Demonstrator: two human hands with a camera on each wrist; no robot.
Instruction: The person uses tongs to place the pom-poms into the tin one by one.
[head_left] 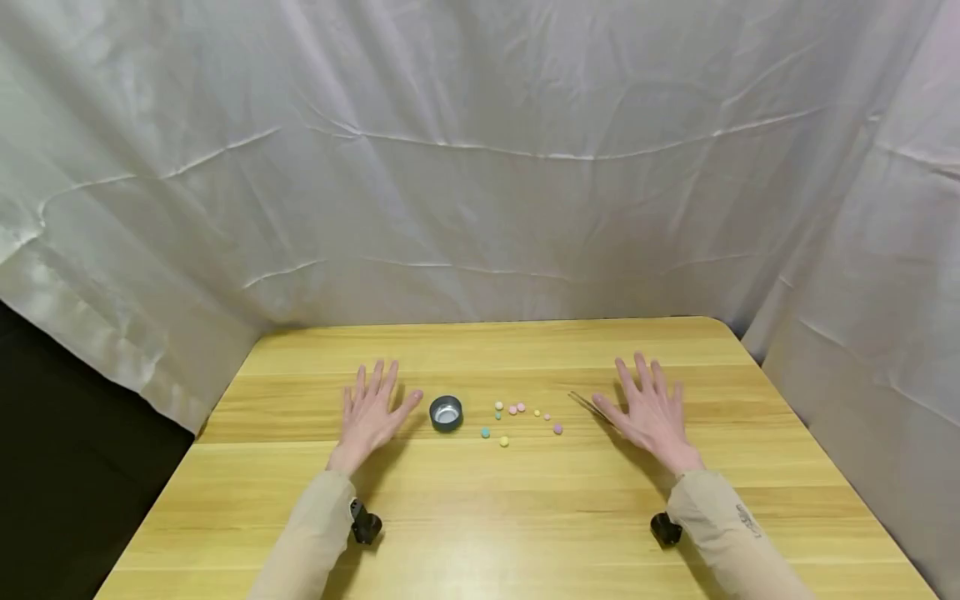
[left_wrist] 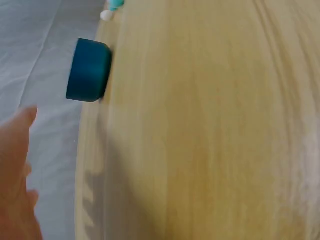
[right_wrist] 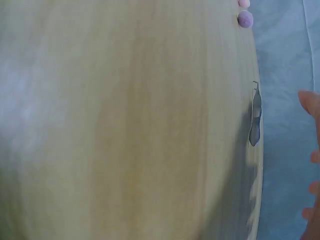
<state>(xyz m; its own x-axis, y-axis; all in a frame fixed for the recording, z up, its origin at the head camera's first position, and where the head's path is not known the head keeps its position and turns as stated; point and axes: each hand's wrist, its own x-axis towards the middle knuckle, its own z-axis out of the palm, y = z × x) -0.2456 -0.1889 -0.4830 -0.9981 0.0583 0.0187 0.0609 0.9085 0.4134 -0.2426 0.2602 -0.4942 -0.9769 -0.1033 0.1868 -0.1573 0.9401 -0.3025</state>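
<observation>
My left hand (head_left: pixel 369 421) hovers above the table with its fingers spread, holding nothing. Just right of its thumb stands a small dark round bowl (head_left: pixel 446 414) with a silvery inside, seen from the side as a dark blue-green cup (left_wrist: pixel 89 71) in the left wrist view. My right hand (head_left: pixel 651 412), fingers likewise spread and holding nothing, is over the right side. Metal tweezers (head_left: pixel 588 406) lie beside and partly beneath its thumb; the right wrist view shows the tweezers (right_wrist: pixel 255 115) on the tabletop. Several small pastel balls, among them a purple ball (head_left: pixel 558 429) and a yellow ball (head_left: pixel 504 442), lie between the hands.
The wooden table (head_left: pixel 480 517) has its far edge against a grey-white curtain (head_left: pixel 480 208), which also hangs along both sides. Black wrist cameras, one a dark block (head_left: pixel 366 525), sit below the sleeves. A black area (head_left: pixel 67 450) lies beyond the table's left edge.
</observation>
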